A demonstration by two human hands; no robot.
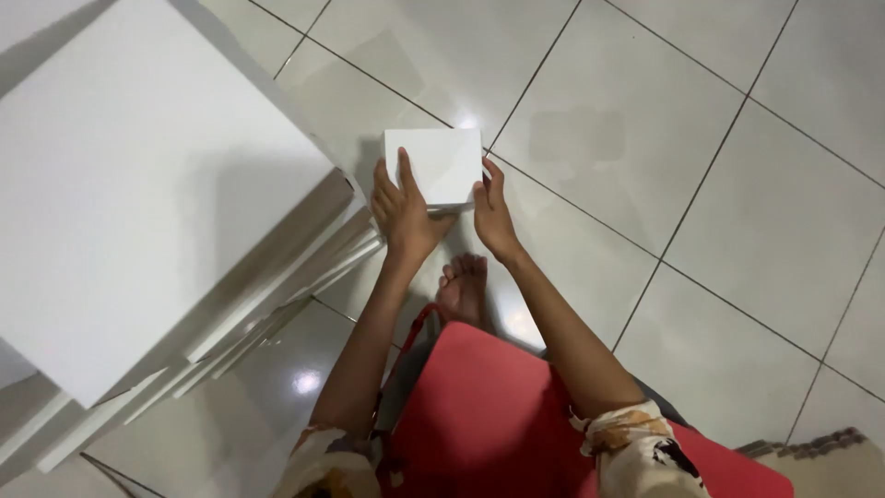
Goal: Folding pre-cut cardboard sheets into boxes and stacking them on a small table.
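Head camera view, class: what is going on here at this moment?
A person seen from above holds a small white rectangular panel out in front with both hands above a pale tiled floor. The left hand lies across the panel's left part, and the right hand grips its right edge. To the left stands a large white board with more white boards stacked under it. A red cloth covers the person's lap, and a bare foot shows below the hands.

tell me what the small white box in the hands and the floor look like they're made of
The white box, held by the left hand and right hand, looks like smooth matte cardboard: flat faces, crisp edges, no shine, though thin plastic can't be ruled out. The floor looks like glazed ceramic tile: big pale squares with dark grout lines and bright glossy reflections.
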